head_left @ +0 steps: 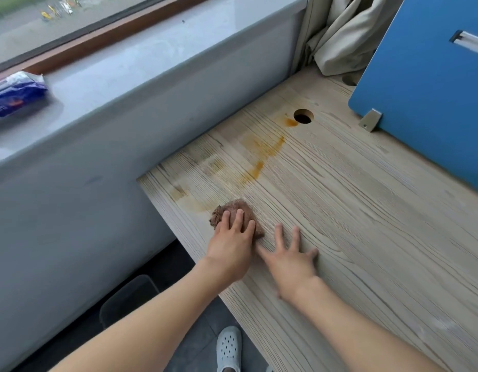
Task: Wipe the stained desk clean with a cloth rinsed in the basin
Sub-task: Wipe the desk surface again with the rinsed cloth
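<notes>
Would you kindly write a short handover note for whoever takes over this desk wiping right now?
Left hand: flat, pressing the brown cloth on the desk near its left edge.
Right hand: open, fingers spread on bare wood beside the cloth.
Done: only faint smears remain by the cloth.
Left: orange streaks between the cloth and the cable hole need wiping. Basin not in view.
</notes>
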A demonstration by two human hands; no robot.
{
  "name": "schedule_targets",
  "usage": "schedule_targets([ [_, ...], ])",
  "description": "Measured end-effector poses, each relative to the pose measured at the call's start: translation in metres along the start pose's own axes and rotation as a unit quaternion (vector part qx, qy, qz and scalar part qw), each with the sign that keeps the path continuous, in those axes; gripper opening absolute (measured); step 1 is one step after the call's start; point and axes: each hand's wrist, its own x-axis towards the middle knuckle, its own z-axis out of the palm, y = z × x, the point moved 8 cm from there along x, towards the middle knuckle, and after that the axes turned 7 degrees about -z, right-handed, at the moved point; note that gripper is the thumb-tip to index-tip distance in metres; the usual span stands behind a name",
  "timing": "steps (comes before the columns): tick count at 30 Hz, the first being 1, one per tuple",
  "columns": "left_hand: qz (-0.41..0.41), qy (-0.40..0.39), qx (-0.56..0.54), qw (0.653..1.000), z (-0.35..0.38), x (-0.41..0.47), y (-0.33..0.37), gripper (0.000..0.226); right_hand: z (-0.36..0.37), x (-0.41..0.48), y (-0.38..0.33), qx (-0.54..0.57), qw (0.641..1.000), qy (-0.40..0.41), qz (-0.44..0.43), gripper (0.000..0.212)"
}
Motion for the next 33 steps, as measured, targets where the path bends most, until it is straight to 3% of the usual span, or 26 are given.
schedule_targets([
  [33, -0.018, 0.003, -0.018, 1.000, 0.007, -0.041, -0.054, 0.075, 0.005, 0.004, 0.001, 0.000, 1.000, 0.020, 0.000, 0.113],
])
